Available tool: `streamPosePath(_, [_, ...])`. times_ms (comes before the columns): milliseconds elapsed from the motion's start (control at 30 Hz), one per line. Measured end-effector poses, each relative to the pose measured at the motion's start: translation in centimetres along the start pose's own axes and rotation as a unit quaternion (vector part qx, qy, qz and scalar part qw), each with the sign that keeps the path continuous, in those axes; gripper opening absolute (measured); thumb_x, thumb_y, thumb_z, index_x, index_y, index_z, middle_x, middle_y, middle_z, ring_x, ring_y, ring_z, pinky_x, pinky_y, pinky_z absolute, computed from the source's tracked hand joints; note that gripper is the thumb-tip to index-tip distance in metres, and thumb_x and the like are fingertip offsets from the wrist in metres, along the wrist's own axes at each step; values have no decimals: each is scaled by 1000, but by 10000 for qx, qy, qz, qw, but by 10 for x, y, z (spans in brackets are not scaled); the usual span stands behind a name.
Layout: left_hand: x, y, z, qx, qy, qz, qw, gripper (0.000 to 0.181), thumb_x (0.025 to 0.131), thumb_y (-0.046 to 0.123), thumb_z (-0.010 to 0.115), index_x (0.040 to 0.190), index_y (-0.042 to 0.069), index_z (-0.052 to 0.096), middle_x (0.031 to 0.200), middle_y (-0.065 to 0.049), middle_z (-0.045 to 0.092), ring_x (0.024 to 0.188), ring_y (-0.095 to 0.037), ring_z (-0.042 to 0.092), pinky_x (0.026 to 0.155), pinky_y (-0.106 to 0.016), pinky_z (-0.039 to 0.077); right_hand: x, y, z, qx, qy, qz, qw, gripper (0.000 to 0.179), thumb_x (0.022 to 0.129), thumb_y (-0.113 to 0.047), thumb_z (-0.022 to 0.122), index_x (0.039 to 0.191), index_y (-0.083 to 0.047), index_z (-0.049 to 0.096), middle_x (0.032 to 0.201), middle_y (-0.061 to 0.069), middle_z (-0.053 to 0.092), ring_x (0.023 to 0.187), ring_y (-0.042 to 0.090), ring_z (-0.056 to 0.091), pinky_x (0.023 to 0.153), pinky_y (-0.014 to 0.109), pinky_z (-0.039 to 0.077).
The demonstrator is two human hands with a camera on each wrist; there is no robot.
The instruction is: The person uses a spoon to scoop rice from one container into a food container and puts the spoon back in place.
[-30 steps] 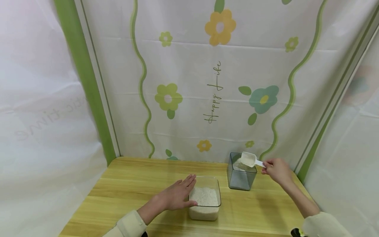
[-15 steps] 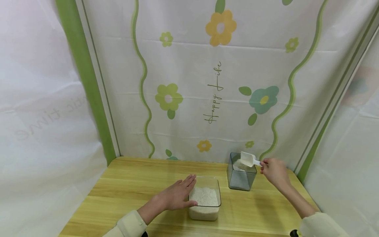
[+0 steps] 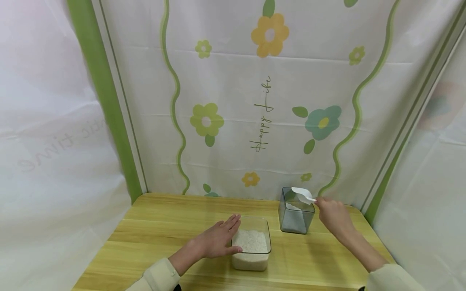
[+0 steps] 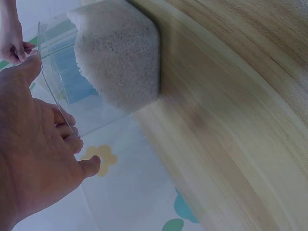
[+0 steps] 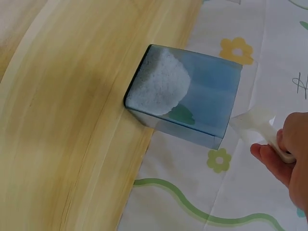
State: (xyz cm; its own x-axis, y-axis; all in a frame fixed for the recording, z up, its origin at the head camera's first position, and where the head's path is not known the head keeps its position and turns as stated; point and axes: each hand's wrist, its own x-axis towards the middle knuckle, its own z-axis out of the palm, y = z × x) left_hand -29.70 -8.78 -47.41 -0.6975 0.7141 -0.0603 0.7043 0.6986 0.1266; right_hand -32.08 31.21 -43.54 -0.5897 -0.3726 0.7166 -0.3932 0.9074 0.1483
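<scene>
My right hand point(image 3: 334, 215) pinches a white plastic scoop point(image 3: 302, 195) by its handle. The scoop's bowl is tipped over the mouth of a tall blue-grey see-through container point(image 3: 293, 225), and its back shows in the head view. White grains point(image 5: 161, 84) fill the lower part of that container in the right wrist view. My left hand point(image 3: 217, 239) rests against the left side of a clear square container point(image 3: 263, 224), thumb and fingertips at its rim. Rice point(image 4: 118, 57) fills this container's lower part.
Both containers stand upright on a wooden table point(image 3: 174, 230), the blue-grey one farther back and to the right. A white flowered curtain point(image 3: 233, 89) hangs behind the table's back edge. More white curtain point(image 3: 437, 178) hangs close along the right side.
My right hand has moved slightly left and turned the scoop over, so its bowl has gone from facing up to tipped down over the blue-grey container. The left hand stays put.
</scene>
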Motion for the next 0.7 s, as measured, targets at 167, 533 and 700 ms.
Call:
streamPosePath(167, [-2,-1,-1,-85,-13,0,10000,85,101,64,38,161,7,16,169,-6,5,157,-22,9,120,-51,28,7,-7,-16,615,-186,554,9964,19,81,4,76,70,-3,62,56,2,57,45,9,46,42,22,36])
streamPosePath(533, [-2,1,-4,-95,-52,-14,9999,88,100,68,33,161,8,14,169,-5,4,157,-21,9,120,-50,29,29,-42,-57,3509,-2404,1695,8890,16,98,-4,60,94,5,74,75,5,71,63,7,69,58,19,56])
streamPosePath(700, [-3,1,-5,-33,-12,27,10000,87,100,66,36,160,6,16,169,-7,6,157,-23,10,120,-51,30,41,-65,-53,3874,-3025,829,8669,21,98,-4,60,81,-6,73,70,3,69,58,3,65,56,22,56])
